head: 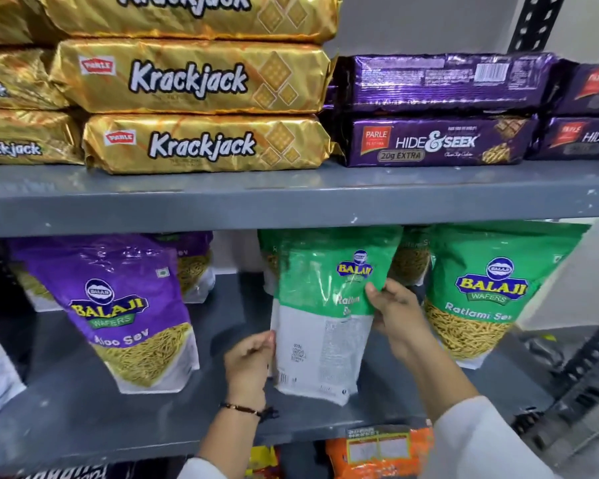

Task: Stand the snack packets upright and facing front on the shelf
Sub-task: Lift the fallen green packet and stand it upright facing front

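A green Balaji Ratlami Sev packet point(320, 316) stands upright on the grey middle shelf point(83, 416), its white printed back side towards me. My left hand point(251, 361) grips its lower left edge. My right hand point(396, 312) holds its right edge, thumb on the green part. To the right stands another green Ratlami Sev packet point(481, 292), front facing me. A purple Aloo Sev packet point(125, 309) stands front-facing at the left. More purple packets point(194, 267) and green packets point(410, 261) stand behind, partly hidden.
The upper shelf point(291, 198) carries stacked gold Krackjack packs point(194, 143) and purple Hide & Seek packs point(436, 141). A slotted metal upright point(588, 361) runs down the right side. Orange packets point(377, 451) lie on the shelf below.
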{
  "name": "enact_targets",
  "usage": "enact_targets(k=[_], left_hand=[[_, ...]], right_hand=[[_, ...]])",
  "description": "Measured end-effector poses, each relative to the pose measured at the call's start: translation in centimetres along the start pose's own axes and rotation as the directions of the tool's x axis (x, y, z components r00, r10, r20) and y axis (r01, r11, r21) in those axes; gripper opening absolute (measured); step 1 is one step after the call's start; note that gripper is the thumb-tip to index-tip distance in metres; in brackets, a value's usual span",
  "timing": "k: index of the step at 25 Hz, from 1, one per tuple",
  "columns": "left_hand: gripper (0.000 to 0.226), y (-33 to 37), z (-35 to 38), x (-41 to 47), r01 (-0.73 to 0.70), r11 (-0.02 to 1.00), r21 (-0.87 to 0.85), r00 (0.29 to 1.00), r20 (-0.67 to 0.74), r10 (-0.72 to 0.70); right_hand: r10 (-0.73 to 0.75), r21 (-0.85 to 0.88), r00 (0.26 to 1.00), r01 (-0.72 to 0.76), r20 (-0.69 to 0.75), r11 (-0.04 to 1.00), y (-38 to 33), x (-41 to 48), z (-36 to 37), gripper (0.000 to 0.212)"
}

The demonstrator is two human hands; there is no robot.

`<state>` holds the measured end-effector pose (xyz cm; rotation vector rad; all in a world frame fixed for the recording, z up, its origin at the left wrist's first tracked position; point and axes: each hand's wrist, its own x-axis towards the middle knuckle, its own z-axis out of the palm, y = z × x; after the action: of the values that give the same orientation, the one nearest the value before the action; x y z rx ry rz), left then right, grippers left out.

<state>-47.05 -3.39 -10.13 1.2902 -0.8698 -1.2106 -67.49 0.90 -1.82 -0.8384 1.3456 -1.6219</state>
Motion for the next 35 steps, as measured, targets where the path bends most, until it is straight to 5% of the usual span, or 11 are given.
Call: enact_targets(k=[8, 14, 21, 27, 29, 32, 33, 35], left_hand=[[0.021, -0.9, -0.3, 0.3, -0.005, 0.996, -0.091, 0.997, -0.077, -0.002], [0.028, -0.6, -1.2, 0.8, -0.014, 0.996, -0.087, 0.999, 0.031, 0.017], [0.028, -0.5, -1.3, 0.3, 0.015, 0.986, -0.169, 0.999, 0.034, -0.009], [0.036, -0.5, 2.4, -8.1, -0.118, 0.98, -0.163, 0.99, -0.102, 0.102], [0.052, -1.6, 4.0, -10.4, -0.117, 0.991, -0.067, 0.993, -0.003, 0.117], [0.068, -2.6, 5.2, -11.7, -0.102, 0.993, 0.058, 0.941, 0.328, 0.078], [0.07, -2.4, 5.0, -11.4, -0.114, 0.992, 0.059, 0.94, 0.329, 0.088], [0.063, -1.0, 3.5, -9.4, -0.115, 0.993, -0.018, 0.987, 0.115, 0.116]], right_hand=[[-0.079, 0.028, 0.987, 0.076, 0.139, 0.997, 0.9, 0.9, 2.9, 0.025], [-0.203, -0.057, 0.978, 0.2, -0.052, 0.978, 1.2, -1.9, 2.2, 0.027], [-0.151, 0.094, 0.967, 0.134, 0.205, 0.987, 3.1, -4.0, 2.8, 0.057], [-0.125, -0.092, 0.858, 0.196, 0.498, 0.976, 3.2, -3.6, 3.5, 0.075], [-0.129, -0.235, 0.874, 0.264, 0.468, 0.935, 3.1, -2.9, 3.6, 0.081], [-0.228, -0.395, 0.928, 0.336, 0.295, 0.855, 3.6, -1.9, 3.9, 0.066], [-0.257, -0.372, 0.934, 0.338, 0.249, 0.865, 3.8, -1.6, 3.9, 0.056], [-0.242, -0.224, 0.942, 0.294, 0.233, 0.929, 3.8, -0.8, 3.4, 0.041]])
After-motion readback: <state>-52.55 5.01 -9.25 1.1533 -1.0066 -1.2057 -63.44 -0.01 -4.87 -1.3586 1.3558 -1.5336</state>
